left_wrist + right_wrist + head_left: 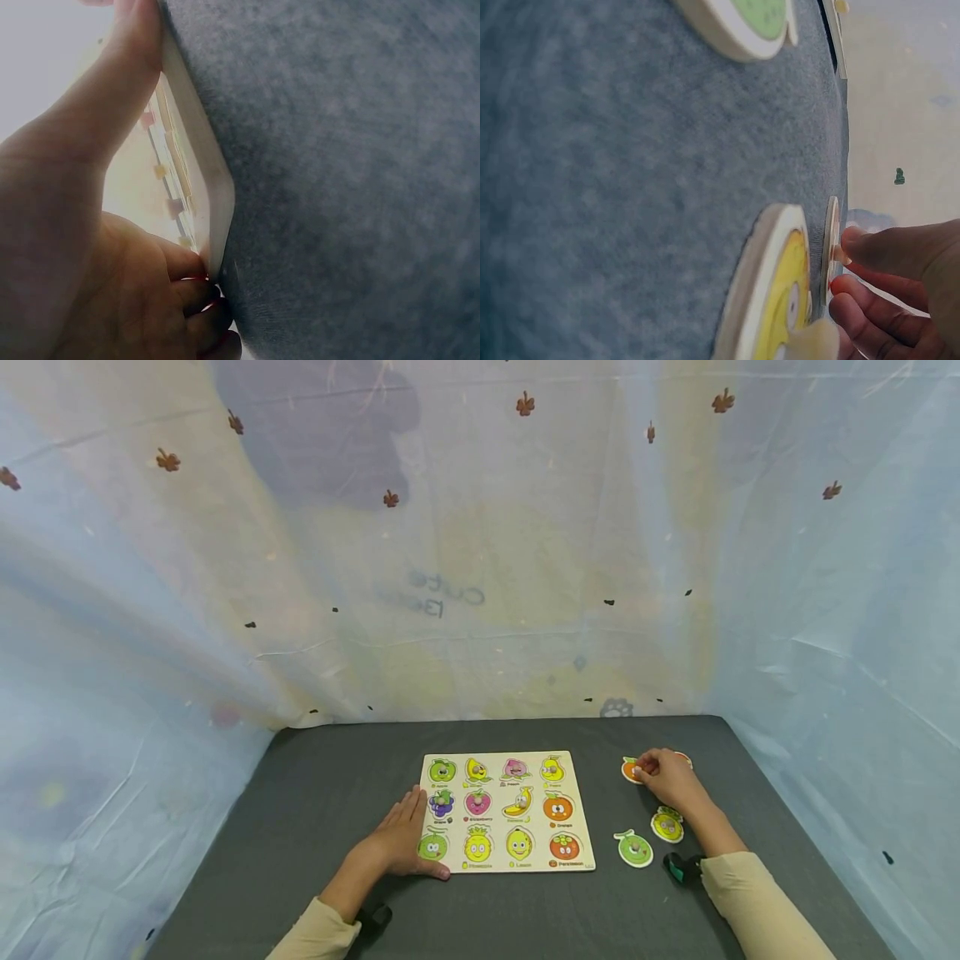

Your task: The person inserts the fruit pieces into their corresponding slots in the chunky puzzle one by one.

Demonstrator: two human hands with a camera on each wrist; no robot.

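Observation:
A cream wooden fruit puzzle board (pixel 577 823) lies on the dark table with pictured fruits in rows. My left hand (pixel 401 837) rests at its left side, fingers extended along the edge and thumb at the near left corner. In the left wrist view, fingers touch the board's edge (pixel 196 142). To the right of the board, my right hand (pixel 671 779) pinches the small knob of an orange fruit puzzle piece (pixel 628 769) between thumb and fingers. That piece (pixel 829 244) stands edge-on in the right wrist view. Another piece (pixel 684 758) is mostly hidden behind the hand.
A yellow pineapple-like piece (pixel 667 825) lies beneath the right forearm, and a green round fruit piece (pixel 635 849) sits nearer the board. The dark cloth table (pixel 315 810) meets a pale printed curtain (pixel 480 677) at the back and sides.

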